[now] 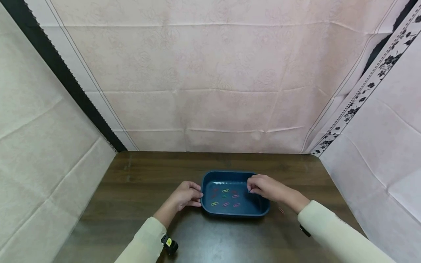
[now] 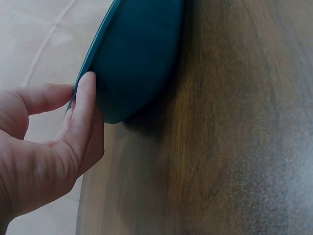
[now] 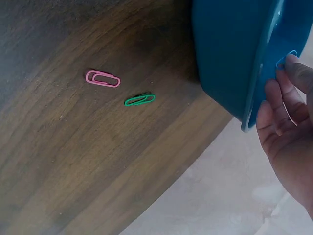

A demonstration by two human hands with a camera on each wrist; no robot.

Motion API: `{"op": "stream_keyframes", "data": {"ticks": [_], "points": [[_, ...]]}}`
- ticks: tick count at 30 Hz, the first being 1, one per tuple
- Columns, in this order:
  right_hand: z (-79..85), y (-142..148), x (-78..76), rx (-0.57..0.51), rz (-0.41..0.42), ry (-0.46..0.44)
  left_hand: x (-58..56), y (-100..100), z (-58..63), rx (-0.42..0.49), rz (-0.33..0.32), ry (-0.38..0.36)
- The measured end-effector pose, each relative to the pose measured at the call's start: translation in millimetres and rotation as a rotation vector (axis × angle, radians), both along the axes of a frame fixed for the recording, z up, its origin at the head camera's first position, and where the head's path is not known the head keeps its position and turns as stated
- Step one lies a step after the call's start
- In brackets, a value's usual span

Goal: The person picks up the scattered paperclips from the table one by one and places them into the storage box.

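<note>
My left hand [image 1: 184,196] holds the left end of a blue plastic tray [image 1: 251,209]; in the left wrist view its thumb and fingers pinch the tray's rim [image 2: 98,41]. Over the tray's right side is my right hand [image 1: 264,186]. Between its thumb and fingers it pinches a light blue paper clip [image 3: 279,64], partly hidden by the thumb. A thin pale line beside those fingers is unclear. Several paper clips lie spread on the tray floor, among them a yellow clip [image 1: 225,190], a green clip [image 1: 224,196] and a pink clip [image 1: 235,196].
On the brown wooden table [image 1: 148,219], right of the tray, lie a pink paper clip [image 3: 102,78] and a green paper clip [image 3: 140,100]. Pale patterned cloth [image 1: 213,73] hangs behind the table's far edge and along both sides.
</note>
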State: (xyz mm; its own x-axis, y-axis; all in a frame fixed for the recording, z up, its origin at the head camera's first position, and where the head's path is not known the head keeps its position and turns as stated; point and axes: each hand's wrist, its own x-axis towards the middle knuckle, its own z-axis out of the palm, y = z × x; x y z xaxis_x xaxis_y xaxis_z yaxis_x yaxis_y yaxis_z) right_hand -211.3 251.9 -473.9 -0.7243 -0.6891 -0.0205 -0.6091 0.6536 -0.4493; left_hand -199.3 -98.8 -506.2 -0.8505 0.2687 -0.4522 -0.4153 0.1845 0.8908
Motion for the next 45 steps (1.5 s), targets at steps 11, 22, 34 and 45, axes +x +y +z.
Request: {"op": "stream_keyframes", "data": {"ticks": [11, 22, 34, 45], "points": [[-5.3, -12, -3.3, 0.078, 0.029, -0.073, -0.6, -1, -0.4, -0.001, 0.004, -0.011], [-11.5, -20, -5.6, 0.135, 0.099, -0.078, 0.1, -1, -0.6, -0.003, 0.008, -0.009], [-22.8, -27, -8.7, 0.194, 0.106, -0.144, 2.1, -1, 0.4, 0.000, 0.008, 0.002], [-26.4, -30, -10.4, 0.239, 0.092, -0.172, 0.9, -1, 0.3, 0.003, -0.001, 0.006]]}}
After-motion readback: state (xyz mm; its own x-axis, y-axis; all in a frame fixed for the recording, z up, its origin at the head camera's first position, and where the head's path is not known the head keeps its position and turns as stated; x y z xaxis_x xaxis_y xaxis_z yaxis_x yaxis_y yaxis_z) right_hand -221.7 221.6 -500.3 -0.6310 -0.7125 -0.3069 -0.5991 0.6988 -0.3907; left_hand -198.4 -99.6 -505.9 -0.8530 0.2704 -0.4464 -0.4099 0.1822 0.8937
